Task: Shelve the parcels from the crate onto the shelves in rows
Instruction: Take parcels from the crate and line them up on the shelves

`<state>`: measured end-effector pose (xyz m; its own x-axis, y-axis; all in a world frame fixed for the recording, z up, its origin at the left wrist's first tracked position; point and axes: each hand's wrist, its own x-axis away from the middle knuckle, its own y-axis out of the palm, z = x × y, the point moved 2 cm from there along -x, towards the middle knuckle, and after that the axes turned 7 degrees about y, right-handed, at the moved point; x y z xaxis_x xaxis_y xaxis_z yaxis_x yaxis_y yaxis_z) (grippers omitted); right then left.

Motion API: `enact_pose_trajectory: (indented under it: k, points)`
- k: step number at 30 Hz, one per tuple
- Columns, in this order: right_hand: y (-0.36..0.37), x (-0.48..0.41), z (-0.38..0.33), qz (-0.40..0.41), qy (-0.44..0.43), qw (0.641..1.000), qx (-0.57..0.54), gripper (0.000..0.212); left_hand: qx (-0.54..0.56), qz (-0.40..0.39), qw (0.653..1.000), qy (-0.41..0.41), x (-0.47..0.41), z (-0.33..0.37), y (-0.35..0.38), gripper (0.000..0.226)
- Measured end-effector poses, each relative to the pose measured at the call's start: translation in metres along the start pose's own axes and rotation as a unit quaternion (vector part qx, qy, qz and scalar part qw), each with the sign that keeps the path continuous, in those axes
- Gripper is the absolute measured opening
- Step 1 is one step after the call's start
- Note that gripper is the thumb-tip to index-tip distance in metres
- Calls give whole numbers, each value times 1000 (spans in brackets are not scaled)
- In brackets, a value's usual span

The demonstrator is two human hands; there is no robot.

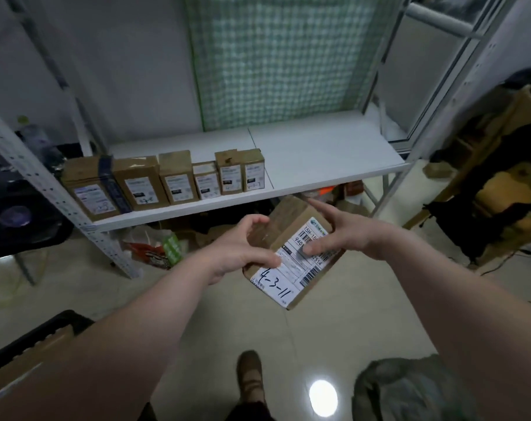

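I hold a brown cardboard parcel [288, 226] in both hands just below the front edge of the white shelf [334, 156]. Its white label reads "4-3-11" by hand. My left hand [243, 247] grips the parcel's left side, thumb on the label. My right hand [337, 232] presses the label's right part, index finger stretched over the top edge. A row of several upright brown parcels [167, 180] stands on the shelf's left half, labels facing me. The black crate [39, 338] with a cardboard box inside shows at the bottom left.
A perforated metal upright [60, 202] frames the shelf on the left, a slimmer post [410, 159] on the right. Bags and boxes lie on the floor under the shelf [161, 247]. A dark pile with cardboard [495, 189] fills the right. My shoe [249, 375] is on the tiled floor.
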<state>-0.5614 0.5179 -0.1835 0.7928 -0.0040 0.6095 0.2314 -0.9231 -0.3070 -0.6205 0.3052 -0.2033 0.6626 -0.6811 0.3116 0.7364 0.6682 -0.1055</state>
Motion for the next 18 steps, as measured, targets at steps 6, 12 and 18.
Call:
enact_pose_trajectory:
  k: [6,12,18]
  points:
    - [-62,-59,2,3,18,1000,-19,140,-32,-63,997,-8,-103,14,-10,89]
    - [-130,-125,-32,27,36,999,11,130,-98,-125,987,-39,-196,42,-38,100]
    - [-170,-208,-41,113,39,988,98,131,-199,-43,975,-89,-268,39,-76,80]
